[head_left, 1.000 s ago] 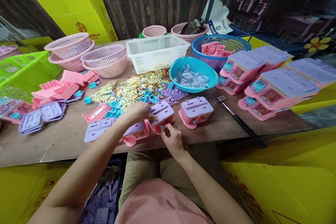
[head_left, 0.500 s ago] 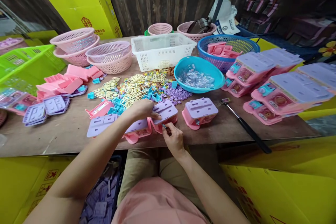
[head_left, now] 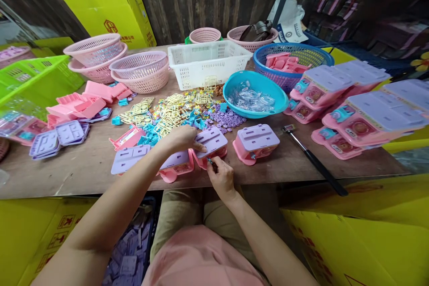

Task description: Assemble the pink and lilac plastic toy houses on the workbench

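Note:
My left hand [head_left: 188, 138] grips a pink plastic toy box with a lilac lid [head_left: 212, 143]. Its thumb lies on the lid, and the other fingers are mostly hidden behind. At the front of the same box, my right hand [head_left: 221, 178] has its fingertips pinched on a tiny blue part [head_left: 209, 161], largely covered by the fingers. To the right stands a similar toy box [head_left: 256, 140], apart from my hands. Another toy box [head_left: 176, 163] with a lilac lid sits to the left, partly behind my left forearm. A loose-looking lilac lid [head_left: 129, 159] shows beyond it.
A hammer [head_left: 311, 156] with a black handle lies right, its grip past the table edge. Stacked toy boxes [head_left: 365, 118] stand beyond it. Behind my hands are yellow frames [head_left: 170, 118], purple pieces [head_left: 228, 119], a turquoise bowl [head_left: 281, 100] and a white basket [head_left: 191, 78].
My hands hold nearly the same pose on the toy box. Only a very slight shift of the whole view shows.

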`<state>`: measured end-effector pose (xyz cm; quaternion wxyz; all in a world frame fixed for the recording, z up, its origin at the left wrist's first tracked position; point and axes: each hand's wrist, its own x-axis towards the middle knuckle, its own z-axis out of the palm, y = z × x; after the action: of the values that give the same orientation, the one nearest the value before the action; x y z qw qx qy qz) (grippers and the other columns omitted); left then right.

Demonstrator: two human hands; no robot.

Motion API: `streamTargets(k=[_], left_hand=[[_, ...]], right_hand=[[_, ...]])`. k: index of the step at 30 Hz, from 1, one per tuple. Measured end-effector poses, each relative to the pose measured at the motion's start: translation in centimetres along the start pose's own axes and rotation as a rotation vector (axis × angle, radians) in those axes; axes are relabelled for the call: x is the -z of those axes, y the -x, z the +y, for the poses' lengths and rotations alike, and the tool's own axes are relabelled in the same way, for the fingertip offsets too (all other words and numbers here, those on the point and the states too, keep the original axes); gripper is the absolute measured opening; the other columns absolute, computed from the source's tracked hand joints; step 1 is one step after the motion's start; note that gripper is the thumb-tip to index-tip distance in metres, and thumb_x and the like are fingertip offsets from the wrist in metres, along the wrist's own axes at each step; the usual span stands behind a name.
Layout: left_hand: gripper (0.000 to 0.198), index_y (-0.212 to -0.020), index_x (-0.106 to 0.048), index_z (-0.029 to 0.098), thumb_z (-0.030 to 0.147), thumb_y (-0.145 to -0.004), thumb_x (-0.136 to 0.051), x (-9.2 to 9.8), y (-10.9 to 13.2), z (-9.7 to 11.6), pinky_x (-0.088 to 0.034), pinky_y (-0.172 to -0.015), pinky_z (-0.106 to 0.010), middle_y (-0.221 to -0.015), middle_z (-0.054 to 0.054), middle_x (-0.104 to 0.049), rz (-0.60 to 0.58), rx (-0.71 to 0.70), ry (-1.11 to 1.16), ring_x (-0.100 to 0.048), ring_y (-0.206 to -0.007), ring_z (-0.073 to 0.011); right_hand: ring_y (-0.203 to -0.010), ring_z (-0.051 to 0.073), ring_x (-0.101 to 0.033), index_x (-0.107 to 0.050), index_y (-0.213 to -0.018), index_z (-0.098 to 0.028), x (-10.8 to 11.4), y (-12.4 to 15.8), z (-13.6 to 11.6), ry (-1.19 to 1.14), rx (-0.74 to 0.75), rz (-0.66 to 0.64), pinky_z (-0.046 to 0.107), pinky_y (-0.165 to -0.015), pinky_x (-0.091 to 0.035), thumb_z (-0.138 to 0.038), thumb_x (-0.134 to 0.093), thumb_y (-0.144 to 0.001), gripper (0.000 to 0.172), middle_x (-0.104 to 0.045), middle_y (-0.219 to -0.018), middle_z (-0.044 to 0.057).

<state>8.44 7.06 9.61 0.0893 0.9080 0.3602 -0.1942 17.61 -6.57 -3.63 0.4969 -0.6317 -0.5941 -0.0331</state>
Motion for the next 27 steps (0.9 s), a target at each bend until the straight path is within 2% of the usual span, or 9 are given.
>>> streamTargets(k=[12,27], left_hand=[[0.067,-0.101,-0.065,0.014,0.071,-0.074,-0.044,0.1,-0.3,0.1,-0.039,-0.059,-0.029,-0.085,-0.014,-0.068,-0.028,-0.026,-0.057,-0.063,-0.081,-0.0274],[0.054,-0.094,-0.067,0.017,0.064,-0.072,-0.055,0.8,-0.2,0.6,-0.039,-0.061,-0.027,-0.085,-0.013,-0.068,-0.055,-0.008,-0.032,-0.062,-0.084,-0.0252]], right_hand=[[-0.055,0.017,-0.054,-0.049,-0.067,-0.02,-1.1,0.6,-0.7,0.139,0.04,0.006,0.027,-0.055,-0.038,-0.013,-0.037,-0.089,0.026,-0.055,-0.056,0.003],[-0.054,0.017,-0.054,-0.05,-0.067,-0.02,-1.9,0.9,-0.8,0.181,-0.047,0.006,0.026,-0.053,-0.037,-0.007,-0.037,-0.084,0.025,-0.056,-0.057,0.003]])
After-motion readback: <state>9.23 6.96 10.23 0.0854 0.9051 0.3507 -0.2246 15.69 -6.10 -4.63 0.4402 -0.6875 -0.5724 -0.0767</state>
